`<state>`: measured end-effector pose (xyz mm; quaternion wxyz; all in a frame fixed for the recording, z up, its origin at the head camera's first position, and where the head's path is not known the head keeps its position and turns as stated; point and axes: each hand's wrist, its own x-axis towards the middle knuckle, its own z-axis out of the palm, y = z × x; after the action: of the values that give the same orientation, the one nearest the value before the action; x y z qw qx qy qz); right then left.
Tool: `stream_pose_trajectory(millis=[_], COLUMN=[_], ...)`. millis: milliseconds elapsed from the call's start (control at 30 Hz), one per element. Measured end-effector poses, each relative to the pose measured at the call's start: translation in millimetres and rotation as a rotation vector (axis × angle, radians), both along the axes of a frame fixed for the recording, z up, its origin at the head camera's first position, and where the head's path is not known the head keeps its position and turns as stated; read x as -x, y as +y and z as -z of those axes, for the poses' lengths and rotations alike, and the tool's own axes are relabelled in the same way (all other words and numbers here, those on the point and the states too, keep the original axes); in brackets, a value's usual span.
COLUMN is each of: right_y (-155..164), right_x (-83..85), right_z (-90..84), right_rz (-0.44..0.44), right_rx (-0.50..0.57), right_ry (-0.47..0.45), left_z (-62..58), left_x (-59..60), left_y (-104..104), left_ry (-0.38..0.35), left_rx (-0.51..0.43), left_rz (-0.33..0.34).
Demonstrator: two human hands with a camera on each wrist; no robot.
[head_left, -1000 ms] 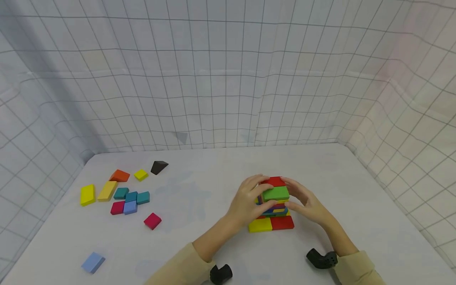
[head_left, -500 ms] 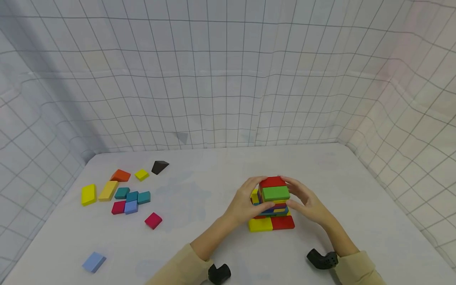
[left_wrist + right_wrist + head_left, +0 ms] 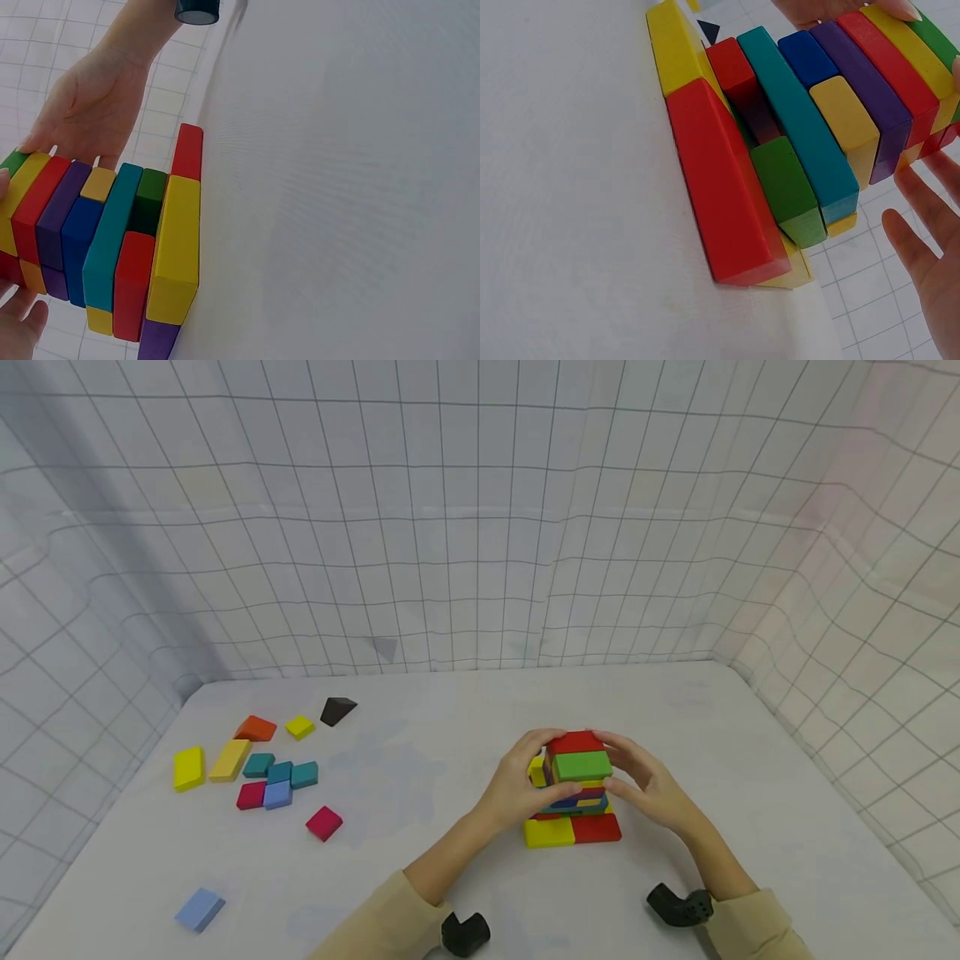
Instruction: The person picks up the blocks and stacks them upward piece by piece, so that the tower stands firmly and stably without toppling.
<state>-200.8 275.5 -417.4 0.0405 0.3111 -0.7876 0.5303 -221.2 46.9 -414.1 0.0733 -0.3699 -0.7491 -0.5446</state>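
A tower of coloured wooden blocks point(image 3: 587, 793) stands upright on the right half of the white table. Its layers mix teal, purple, blue, red, yellow and green. On top, a green block point(image 3: 582, 767) lies in front of a red one point(image 3: 574, 742). My left hand point(image 3: 513, 785) grips the upper tower from the left, thumb across the front. From the right, my right hand point(image 3: 648, 785) holds the same upper part, thumb near the front corner. The lowest layer shows a yellow block point(image 3: 549, 832) beside a red block point(image 3: 720, 187). Some fingertips behind the tower are hidden.
Several loose blocks lie at the left, among them a yellow block point(image 3: 189, 768), an orange block point(image 3: 256, 728), teal blocks point(image 3: 304, 774) and a dark wedge point(image 3: 337, 710). Nearer are a crimson block point(image 3: 324, 823) and a light blue block point(image 3: 200, 910). Grid-patterned curtains point(image 3: 480, 527) enclose the table.
My left fingers have drawn back from over the top blocks to the tower's left side, uncovering the green and red tops. The right hand has hardly moved.
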Motion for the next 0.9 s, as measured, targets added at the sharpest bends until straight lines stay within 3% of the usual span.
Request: stream_pose_trajectory(millis=[200, 300, 400, 533, 700, 900], right_y=[-1, -1, -1, -3, -3, -1], right_x=[-0.4, 0.0, 0.3, 0.2, 0.2, 0.4], right_z=[-0.9, 0.2, 1.0, -0.1, -0.4, 2.9], right_rz=[0.007, 0.01, 0.016, 0.019, 0.022, 0.035], right_rx=[-0.011, -0.006, 0.002, 0.022, 0.023, 0.012], right_ry=[0.0, 0.007, 0.009, 0.02, 0.024, -0.006], left_z=[-0.4, -2.1, -6.5, -7.4, 6.2, 25.5], left_x=[-0.5, -2.2, -5.4, -7.1, -7.7, -20.7], left_y=[-1, -6, -24, -72, -151, -236], left_ry=[-0.026, -0.081, -0.152, -0.141, -0.047, -0.136], left_rx=[0.003, 0.045, 0.106, 0.158, 0.233, 0.429], left_rz=[0.009, 0.009, -0.037, -0.136, -0.253, -0.338])
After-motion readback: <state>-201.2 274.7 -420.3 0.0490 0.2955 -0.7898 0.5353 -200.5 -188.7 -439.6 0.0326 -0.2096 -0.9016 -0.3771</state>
